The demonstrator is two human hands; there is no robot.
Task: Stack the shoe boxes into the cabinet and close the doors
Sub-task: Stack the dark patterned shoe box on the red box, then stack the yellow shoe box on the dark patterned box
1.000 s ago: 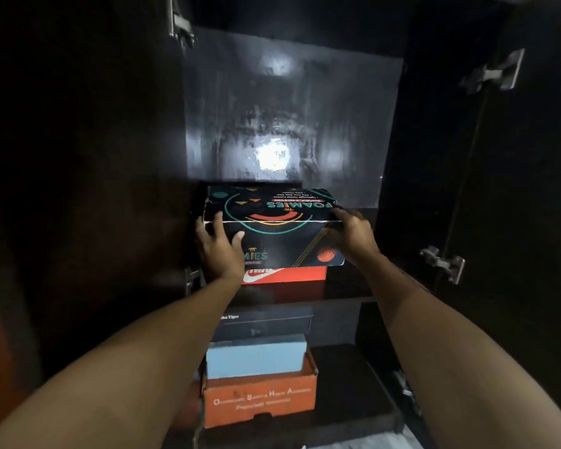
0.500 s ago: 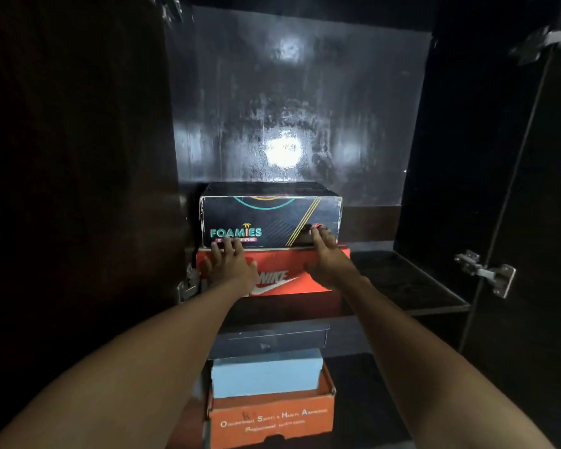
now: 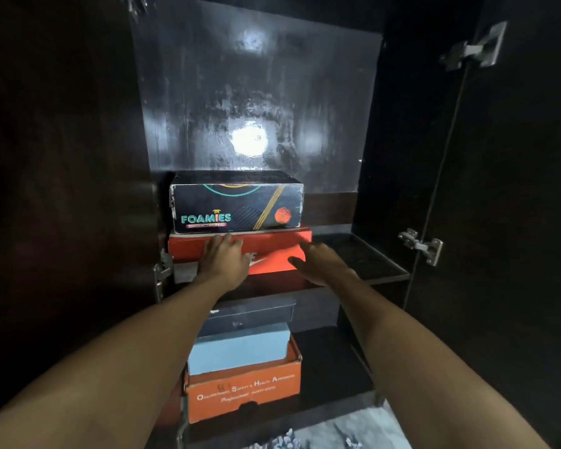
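A black Foamies shoe box [image 3: 237, 202] sits on a red Nike shoe box [image 3: 272, 251] on the upper shelf [image 3: 363, 257] of a dark cabinet. My left hand [image 3: 224, 257] lies flat with straight fingers against the red box's front. My right hand [image 3: 321, 264] hovers with relaxed fingers in front of the red box's right end, holding nothing. Below the shelf, a dark box [image 3: 256, 314] and a light blue box [image 3: 240, 351] are stacked on an orange box [image 3: 243, 393].
Both cabinet doors stand open, the left door [image 3: 62, 189] and the right door [image 3: 515, 205], with metal hinges [image 3: 421, 246] on the right side. The glossy back panel [image 3: 256, 108] reflects light. A pale patterned rug [image 3: 344, 432] shows at the bottom.
The Foamies box was set down on the red box and pushed back. Both hands have let go of it and dropped to the red box's front.
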